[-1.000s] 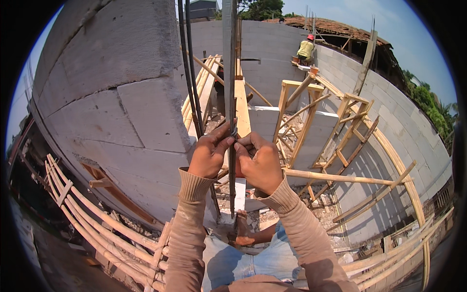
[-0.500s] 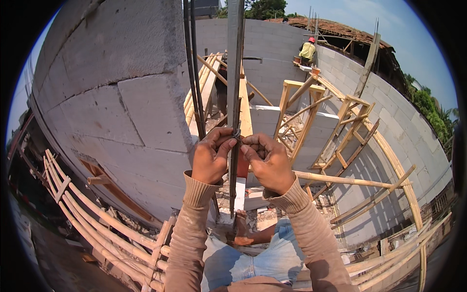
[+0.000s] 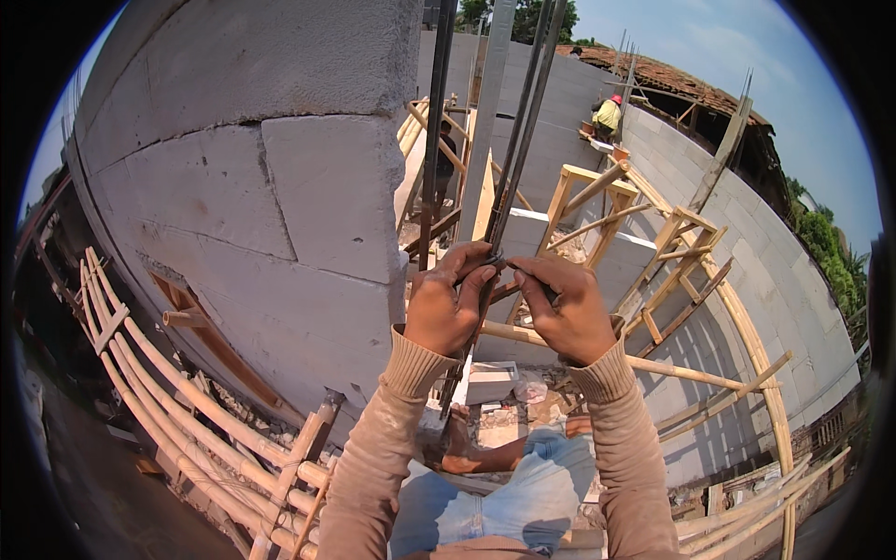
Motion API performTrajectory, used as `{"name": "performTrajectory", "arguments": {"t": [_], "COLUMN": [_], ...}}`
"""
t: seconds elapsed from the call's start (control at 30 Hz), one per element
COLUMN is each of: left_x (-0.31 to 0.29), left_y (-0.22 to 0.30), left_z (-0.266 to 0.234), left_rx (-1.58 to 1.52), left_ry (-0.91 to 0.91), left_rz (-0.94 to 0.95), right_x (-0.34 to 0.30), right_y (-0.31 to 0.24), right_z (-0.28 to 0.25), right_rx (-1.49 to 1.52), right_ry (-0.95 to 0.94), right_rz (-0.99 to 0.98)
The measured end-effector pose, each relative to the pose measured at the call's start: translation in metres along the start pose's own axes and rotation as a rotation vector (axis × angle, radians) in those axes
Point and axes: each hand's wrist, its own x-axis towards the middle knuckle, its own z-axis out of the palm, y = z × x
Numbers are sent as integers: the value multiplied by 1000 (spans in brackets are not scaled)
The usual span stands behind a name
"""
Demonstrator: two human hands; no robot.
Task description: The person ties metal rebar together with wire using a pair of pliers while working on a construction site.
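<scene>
In front of me a pair of dark steel reinforcing bars [image 3: 534, 121] rises at a slant, beside a grey metal post [image 3: 486, 117]. My left hand [image 3: 451, 303] is closed at the bars, thumb and forefinger pinching a short dark piece of wire [image 3: 495, 263] against them. Close by on the right, my right hand [image 3: 567, 306] is closed too, its thumb and bent forefinger pressed together near the wire's end. What lies inside its fingertips is too small and shaded to make out. Another dark bar [image 3: 435, 140] stands left of the post, next to the block wall.
A light grey block wall [image 3: 215, 196] fills the left side. Bamboo poles [image 3: 201, 429] run along the lower left, and a bamboo and timber scaffold [image 3: 737, 308] stands right. Further back, a person in a red helmet [image 3: 608, 114] works by the far wall.
The bars have tilted to the right in view and the scene has shifted right. Both hands now sit slightly further right, still pinched at the bars; the right fingers have drawn slightly away from the left.
</scene>
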Motion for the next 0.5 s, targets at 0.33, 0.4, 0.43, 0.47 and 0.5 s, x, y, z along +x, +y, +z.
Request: {"name": "performTrajectory", "arguments": {"t": [0.33,0.4,0.43,0.47,0.5], "left_x": [-3,-2,-2,-2,-3], "left_y": [4,4,4,3,2], "left_z": [2,2,1,0,0], "left_rx": [47,83,106,132,126], "left_ry": [76,81,79,79,71], "left_rz": [110,136,146,155,161], "right_x": [-14,-9,-7,-6,-7], "right_y": [21,26,26,27,25], "right_z": [33,35,35,35,34], "right_rx": [-343,-334,-327,-318,-333], "right_ry": [178,218,230,241,222], "right_rz": [-261,-301,-322,-344,-332]}}
